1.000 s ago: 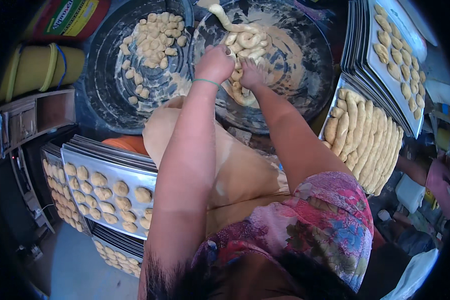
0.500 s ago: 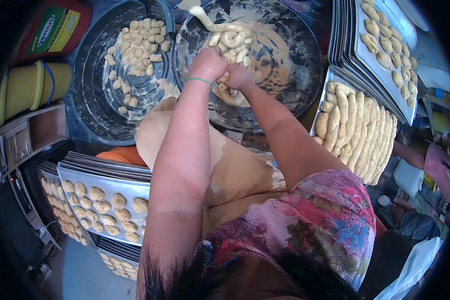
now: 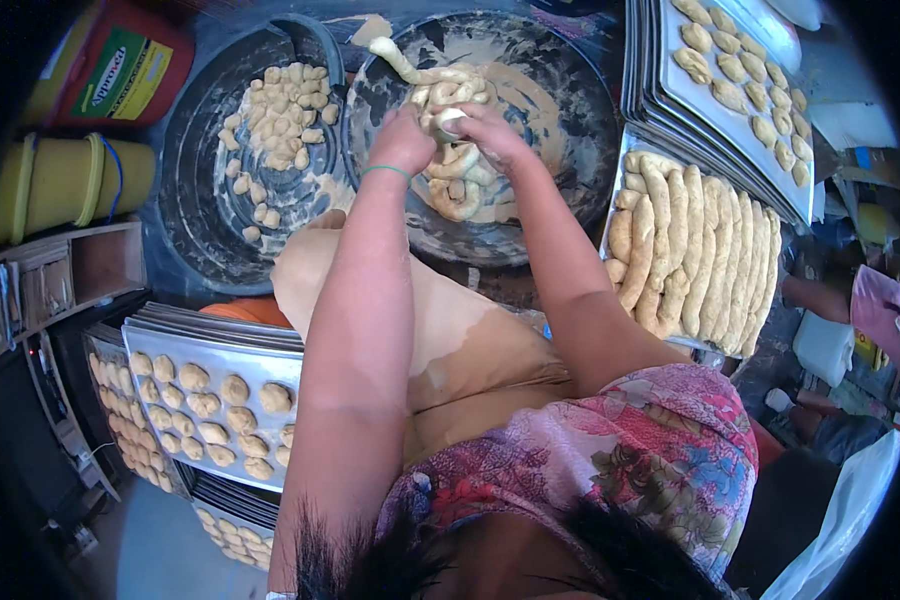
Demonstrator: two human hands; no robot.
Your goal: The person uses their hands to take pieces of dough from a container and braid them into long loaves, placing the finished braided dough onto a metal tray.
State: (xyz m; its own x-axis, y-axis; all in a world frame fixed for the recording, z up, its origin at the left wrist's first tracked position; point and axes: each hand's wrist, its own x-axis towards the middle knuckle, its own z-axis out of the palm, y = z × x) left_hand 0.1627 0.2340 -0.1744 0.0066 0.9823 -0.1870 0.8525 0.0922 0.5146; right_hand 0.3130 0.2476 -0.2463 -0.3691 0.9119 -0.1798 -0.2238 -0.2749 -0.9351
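A long, coiled rope of pale dough (image 3: pixel 456 190) lies in the round black basin (image 3: pixel 570 110) ahead of me, its far end pointing up and left. My left hand (image 3: pixel 403 138) is closed at the left side of the coil, with its fingertips against the dough. From the right, my right hand (image 3: pixel 486 135) grips a smooth, light bulge of dough (image 3: pixel 449 122) between thumb and fingers. Whether that bulge is still joined to the rope cannot be seen. Brownish flour dusts the basin floor around the coil.
To the left, a second black basin (image 3: pixel 188 170) holds many small dough lumps (image 3: pixel 280 105). Trays of dough pieces are stacked at lower left (image 3: pixel 210 330) and upper right (image 3: pixel 660 60). Thick dough ropes (image 3: pixel 695 250) fill a tray on the right. A red bucket (image 3: pixel 170 45) stands at far left.
My hands have drawn slightly apart, and a light bulge of dough now shows between them. The right hand has turned and moved a little farther away. The whole view has shifted slightly.
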